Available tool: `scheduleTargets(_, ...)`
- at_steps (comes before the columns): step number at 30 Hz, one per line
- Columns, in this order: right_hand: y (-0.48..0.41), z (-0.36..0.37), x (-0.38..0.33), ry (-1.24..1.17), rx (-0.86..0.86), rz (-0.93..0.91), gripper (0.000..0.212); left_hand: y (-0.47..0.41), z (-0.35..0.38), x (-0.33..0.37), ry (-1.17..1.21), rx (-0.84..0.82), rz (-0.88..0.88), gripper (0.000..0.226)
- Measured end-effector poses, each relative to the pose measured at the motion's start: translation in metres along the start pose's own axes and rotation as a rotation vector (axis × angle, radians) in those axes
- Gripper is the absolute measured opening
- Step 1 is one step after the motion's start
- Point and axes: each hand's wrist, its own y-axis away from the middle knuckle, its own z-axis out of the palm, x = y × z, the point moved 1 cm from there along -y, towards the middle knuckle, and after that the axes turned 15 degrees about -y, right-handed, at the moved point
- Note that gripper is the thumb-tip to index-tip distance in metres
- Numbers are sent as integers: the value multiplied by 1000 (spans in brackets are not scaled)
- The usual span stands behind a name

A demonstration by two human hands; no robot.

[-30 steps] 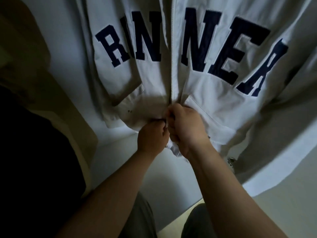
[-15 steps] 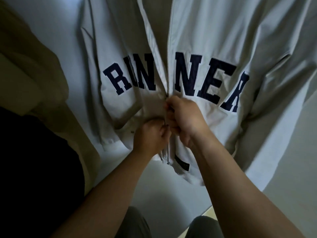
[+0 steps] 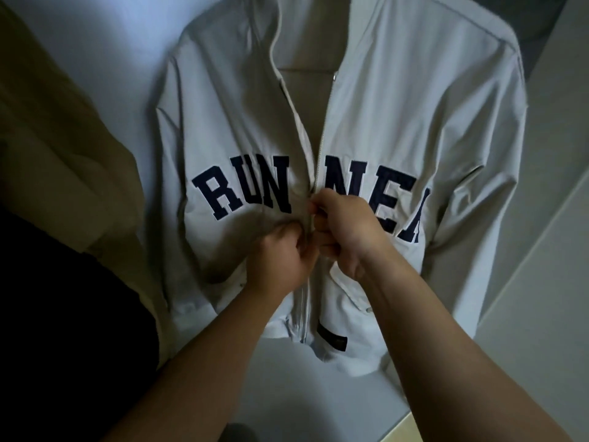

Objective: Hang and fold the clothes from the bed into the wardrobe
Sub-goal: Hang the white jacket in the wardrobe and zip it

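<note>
- Showing a pale grey zip-front jacket (image 3: 398, 122) hanging flat against a white panel (image 3: 95, 43), collar lying open
- Reading navy block lettering (image 3: 242, 196) across the chest: "RUN" left of the zipper (image 3: 319, 154), "NE" right of it, later letters partly covered
- Appearing as smooth woven cloth, carrying a small dark label (image 3: 331, 341) at the hem, too small for reading
- Pinching the zipper at chest height with the right hand (image 3: 347, 224), gripping the cloth just below with the left hand (image 3: 280, 260), both close together
- Hanging beside it on the left, a beige garment (image 3: 63, 154)
</note>
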Motion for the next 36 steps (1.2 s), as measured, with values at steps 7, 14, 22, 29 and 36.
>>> scheduleTargets(7,-6,14,-34,7,6,-101,27,-13,0,5,35,33,1,36)
scheduleTargets(14,-7,15,-38,26,-8,-115,33,-49,-17,9,-26,174,-16,36)
scheduleTargets(22,-14,29,-79,-42,11,-246,32,-77,-16,11,30,42,123,44)
scheduleTargets(29,-19,18,-66,-13,-16,-277,40,-134,-80,-7,386,322,142,19)
scheduleTargets(36,-20,17,-65,64,-51,-295,30,-185,-121,19,14,128,488,18)
